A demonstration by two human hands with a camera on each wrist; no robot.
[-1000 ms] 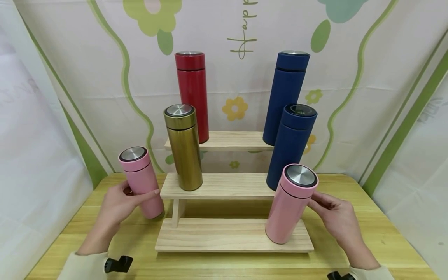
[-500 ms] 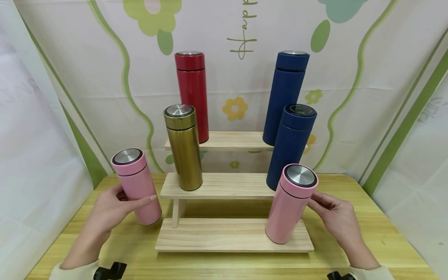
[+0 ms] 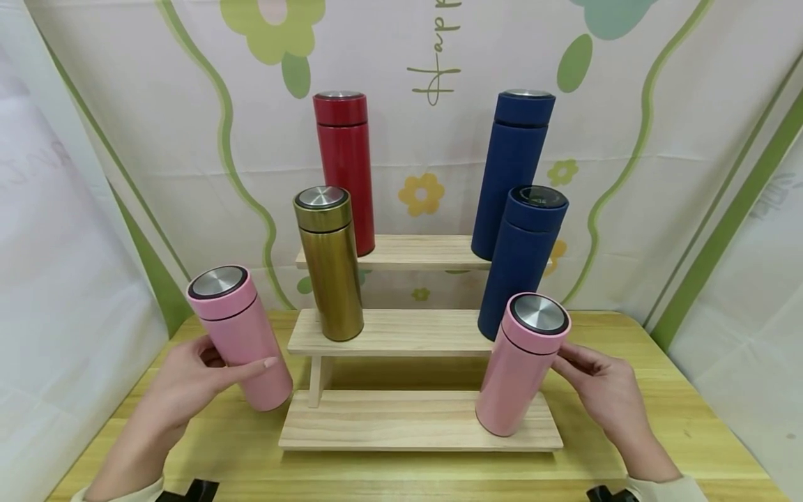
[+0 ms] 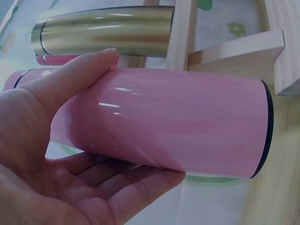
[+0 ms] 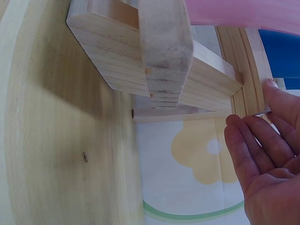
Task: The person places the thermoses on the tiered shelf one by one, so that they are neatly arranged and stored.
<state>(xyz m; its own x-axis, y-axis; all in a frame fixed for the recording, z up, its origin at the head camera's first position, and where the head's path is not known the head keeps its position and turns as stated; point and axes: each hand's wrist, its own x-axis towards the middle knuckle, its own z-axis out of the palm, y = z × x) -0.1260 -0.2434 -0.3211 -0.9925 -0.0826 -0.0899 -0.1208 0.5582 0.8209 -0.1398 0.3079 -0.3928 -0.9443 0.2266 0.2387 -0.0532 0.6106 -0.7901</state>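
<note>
My left hand (image 3: 188,380) grips a pink thermos (image 3: 241,341) around its lower half, thumb across the front and fingers behind. The thermos tilts slightly, its base close to the left end of the bottom shelf. In the left wrist view, the pink thermos (image 4: 187,122) lies across the palm between thumb and fingers. My right hand (image 3: 599,390) pinches the right end of the middle shelf of a wooden stand (image 3: 401,418); in the head view its fingertips are partly hidden behind a second pink thermos (image 3: 521,369), which stands on the bottom shelf.
On the middle shelf stand a gold thermos (image 3: 331,279) at left and a blue thermos (image 3: 521,258) at right. A red thermos (image 3: 345,167) and another blue thermos (image 3: 517,160) occupy the top shelf. A floral cloth (image 3: 420,139) hangs behind the wooden table (image 3: 389,477).
My left hand has drawn the pink thermos toward me and slightly left, tilting its top further left. The right hand and the standing thermoses have stayed put.
</note>
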